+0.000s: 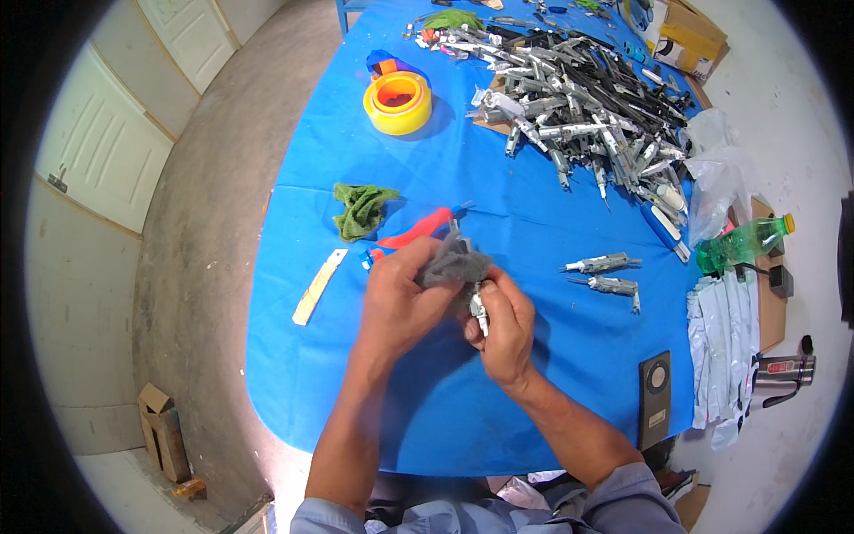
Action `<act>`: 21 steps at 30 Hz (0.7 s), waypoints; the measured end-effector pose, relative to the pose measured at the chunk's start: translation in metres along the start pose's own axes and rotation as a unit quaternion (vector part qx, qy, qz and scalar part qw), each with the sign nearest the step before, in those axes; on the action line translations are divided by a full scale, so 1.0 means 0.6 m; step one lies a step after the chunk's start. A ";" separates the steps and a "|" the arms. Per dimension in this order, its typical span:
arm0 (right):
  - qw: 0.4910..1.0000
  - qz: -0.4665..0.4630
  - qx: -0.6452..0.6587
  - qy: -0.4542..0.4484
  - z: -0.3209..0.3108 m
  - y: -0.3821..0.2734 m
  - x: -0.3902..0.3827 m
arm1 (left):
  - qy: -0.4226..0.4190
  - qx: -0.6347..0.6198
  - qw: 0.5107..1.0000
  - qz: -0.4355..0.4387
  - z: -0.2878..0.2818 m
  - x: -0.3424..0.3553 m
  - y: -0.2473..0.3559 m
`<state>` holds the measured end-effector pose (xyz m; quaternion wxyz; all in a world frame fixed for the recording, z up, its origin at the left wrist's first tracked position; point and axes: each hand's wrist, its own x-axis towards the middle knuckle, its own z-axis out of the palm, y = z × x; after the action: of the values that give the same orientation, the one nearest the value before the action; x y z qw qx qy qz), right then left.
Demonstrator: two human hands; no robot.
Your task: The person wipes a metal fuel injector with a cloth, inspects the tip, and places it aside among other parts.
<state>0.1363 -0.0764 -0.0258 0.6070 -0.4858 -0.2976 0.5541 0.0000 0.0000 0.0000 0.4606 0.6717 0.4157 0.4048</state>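
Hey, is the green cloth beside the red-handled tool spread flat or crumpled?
Crumpled: the green cloth sits in a raised, creased heap on the blue tablecloth.

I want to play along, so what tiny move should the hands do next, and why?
Perhaps rub the grey cloth gently along the small white-ended piece, because the left hand grips the cloth, which seems bunched against the piece, while the right hand holds the piece.

Grey cloth (455,267) — a blur between the hands (509,331) — and a partly hidden white device (480,313)
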 end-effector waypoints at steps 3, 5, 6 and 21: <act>1.000 -0.015 0.019 0.001 -0.001 0.000 0.003 | -0.044 0.019 0.999 -0.001 -0.003 -0.004 0.013; 0.999 -0.020 0.025 0.007 -0.006 0.004 0.004 | -0.062 0.027 0.998 0.003 -0.004 -0.007 0.029; 0.999 -0.023 0.032 0.006 -0.006 0.004 0.003 | -0.068 0.030 0.997 0.003 -0.005 -0.007 0.033; 1.000 -0.007 -0.011 -0.025 0.006 -0.007 -0.004 | 0.062 0.020 0.996 0.059 0.001 0.001 -0.005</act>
<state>0.1341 -0.0777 -0.0205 0.5978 -0.4767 -0.3218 0.5585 0.0004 0.0010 -0.0027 0.3958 0.6774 0.4111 0.4643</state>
